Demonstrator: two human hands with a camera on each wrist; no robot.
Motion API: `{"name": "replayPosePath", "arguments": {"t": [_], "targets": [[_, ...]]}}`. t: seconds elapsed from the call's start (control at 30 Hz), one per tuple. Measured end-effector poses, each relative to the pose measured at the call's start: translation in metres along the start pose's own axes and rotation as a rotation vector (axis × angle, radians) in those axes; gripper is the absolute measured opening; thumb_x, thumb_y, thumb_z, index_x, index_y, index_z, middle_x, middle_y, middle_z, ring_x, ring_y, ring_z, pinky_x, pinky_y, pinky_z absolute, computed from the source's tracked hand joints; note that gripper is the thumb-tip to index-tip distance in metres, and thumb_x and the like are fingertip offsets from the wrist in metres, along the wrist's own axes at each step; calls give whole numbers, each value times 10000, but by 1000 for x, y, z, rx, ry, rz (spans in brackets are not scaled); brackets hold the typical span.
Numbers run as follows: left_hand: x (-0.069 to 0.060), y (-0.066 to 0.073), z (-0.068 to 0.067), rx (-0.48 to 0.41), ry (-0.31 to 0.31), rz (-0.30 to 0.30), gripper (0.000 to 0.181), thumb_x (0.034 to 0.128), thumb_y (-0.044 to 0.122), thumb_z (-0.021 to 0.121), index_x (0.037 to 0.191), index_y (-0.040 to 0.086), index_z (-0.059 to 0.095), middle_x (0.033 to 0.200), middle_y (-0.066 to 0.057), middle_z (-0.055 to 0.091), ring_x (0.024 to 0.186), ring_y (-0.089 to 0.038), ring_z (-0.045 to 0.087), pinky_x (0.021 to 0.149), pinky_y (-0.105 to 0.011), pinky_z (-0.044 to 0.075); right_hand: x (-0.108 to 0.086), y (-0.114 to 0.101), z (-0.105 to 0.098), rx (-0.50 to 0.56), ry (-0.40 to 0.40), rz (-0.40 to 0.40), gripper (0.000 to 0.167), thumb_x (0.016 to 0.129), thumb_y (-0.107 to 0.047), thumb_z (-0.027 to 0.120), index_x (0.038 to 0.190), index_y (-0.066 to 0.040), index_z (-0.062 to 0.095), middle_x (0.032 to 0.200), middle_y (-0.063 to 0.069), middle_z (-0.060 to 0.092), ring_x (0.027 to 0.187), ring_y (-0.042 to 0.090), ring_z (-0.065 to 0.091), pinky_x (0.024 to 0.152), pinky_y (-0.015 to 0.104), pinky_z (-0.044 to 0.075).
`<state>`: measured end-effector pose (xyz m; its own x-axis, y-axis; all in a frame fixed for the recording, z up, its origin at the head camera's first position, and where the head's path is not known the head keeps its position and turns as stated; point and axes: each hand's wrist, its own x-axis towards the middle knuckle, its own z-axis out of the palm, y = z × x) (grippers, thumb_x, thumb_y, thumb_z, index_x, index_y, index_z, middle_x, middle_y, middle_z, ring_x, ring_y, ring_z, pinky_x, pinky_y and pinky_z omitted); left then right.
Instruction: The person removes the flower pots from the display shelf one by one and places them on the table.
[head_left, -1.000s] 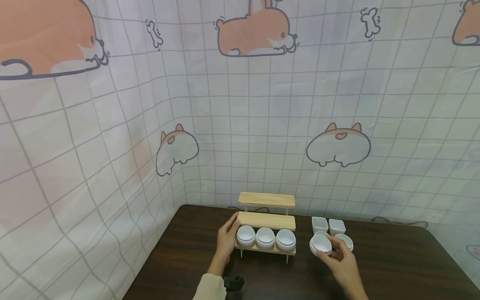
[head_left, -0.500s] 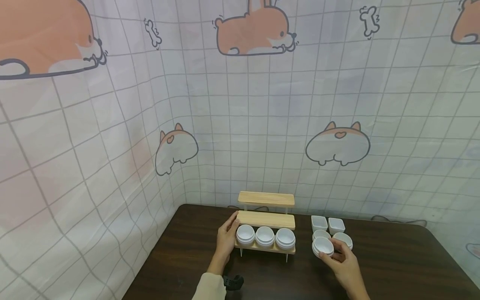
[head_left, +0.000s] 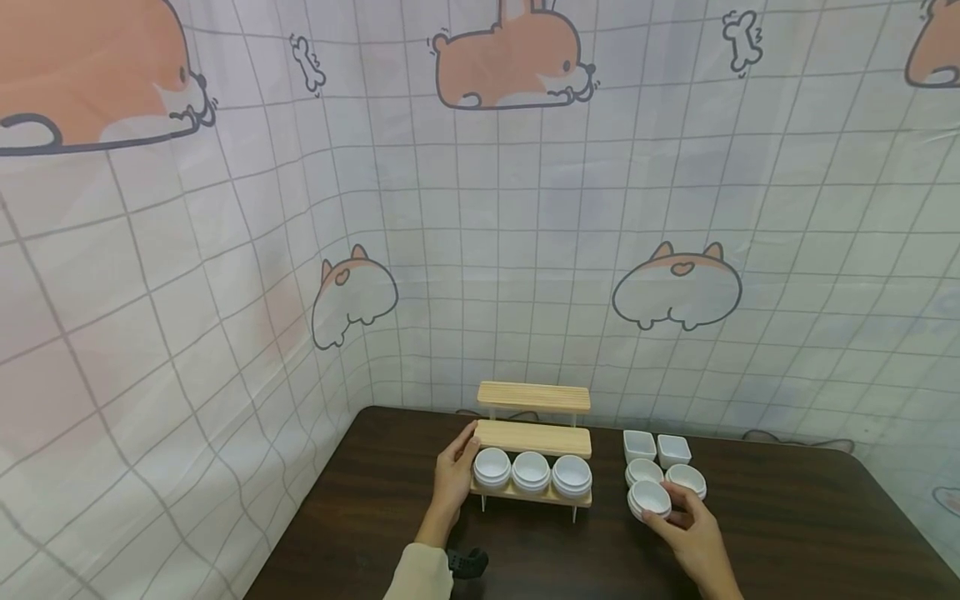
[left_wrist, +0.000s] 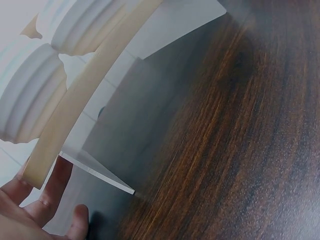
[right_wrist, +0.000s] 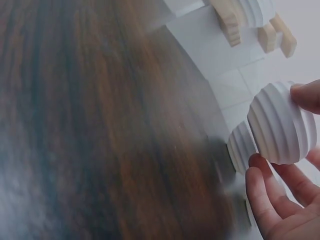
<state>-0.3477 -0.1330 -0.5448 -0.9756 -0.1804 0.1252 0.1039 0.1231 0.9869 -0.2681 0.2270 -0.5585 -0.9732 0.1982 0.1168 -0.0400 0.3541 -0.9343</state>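
A three-tier wooden display rack [head_left: 532,437] on clear legs stands on the table, with three white round bowls [head_left: 531,472] in a row along its lowest shelf. My left hand [head_left: 452,477] holds the rack's left end; in the left wrist view its fingers [left_wrist: 50,192] lie around the shelf's end by a clear leg [left_wrist: 102,175]. Between thumb and fingers, my right hand [head_left: 699,540] pinches a white ribbed bowl [head_left: 649,498], mouth up. The right wrist view shows this bowl [right_wrist: 280,125] tilted in frame, a smaller-looking ribbed bowl [right_wrist: 240,147] behind it.
Two round white bowls [head_left: 686,478] stand just behind the held one, and two square white dishes [head_left: 673,450] farther back. A black strap-like item [head_left: 468,564] shows beside the left sleeve. Behind the dark wooden table [head_left: 795,517] hangs a grid-patterned curtain [head_left: 525,317].
My right hand has shifted slightly right and toward me with the bowl, uncovering more of the round bowl behind it. The left hand has stayed on the rack.
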Motion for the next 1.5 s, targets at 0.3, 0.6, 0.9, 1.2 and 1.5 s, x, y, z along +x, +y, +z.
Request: {"name": "replayPosePath", "arguments": {"t": [0.3, 0.6, 0.9, 1.2, 1.5], "targets": [[1, 1, 0, -10, -4, 15, 400, 1055, 390, 557, 1449, 323, 588, 1516, 12, 565, 1220, -233, 601, 1055, -488, 456, -1, 4, -3, -33, 9, -35, 626, 866, -130, 829, 1403, 8, 539, 1293, 265, 638, 836, -41, 622, 713, 207, 512], [0, 1, -1, -15, -6, -1, 402, 1053, 389, 564, 1446, 312, 594, 1484, -18, 595, 1222, -225, 620, 1074, -496, 452, -1, 7, -5, -57, -28, -2, 648, 870, -151, 828, 1416, 11, 519, 1327, 280, 623, 842, -38, 622, 712, 215, 511], [0, 0, -1, -6, -6, 4, 399, 1052, 390, 565, 1444, 326, 593, 1518, 4, 563, 1230, -222, 595, 1047, -473, 464, -1, 10, -5, -52, -47, -22, 616, 860, -106, 826, 1388, 32, 540, 1309, 289, 640, 854, -24, 617, 723, 213, 519], [-1, 3, -1, -12, -5, 18, 396, 1065, 349, 552, 1456, 294, 586, 1536, -16, 543, 1284, -264, 573, 1071, -507, 450, -1, 11, -6, -91, -53, -28, 635, 850, -128, 840, 1384, 48, 546, 1313, 293, 642, 899, -5, 618, 745, 203, 511], [0, 0, -2, -16, -10, 17, 397, 1062, 361, 554, 1452, 295, 590, 1521, -18, 559, 1264, -248, 584, 1073, -500, 448, 0, 10, -9, -181, -63, 0, 661, 855, -213, 847, 1394, 30, 551, 1335, 278, 640, 999, 105, 642, 763, 211, 505]]}}
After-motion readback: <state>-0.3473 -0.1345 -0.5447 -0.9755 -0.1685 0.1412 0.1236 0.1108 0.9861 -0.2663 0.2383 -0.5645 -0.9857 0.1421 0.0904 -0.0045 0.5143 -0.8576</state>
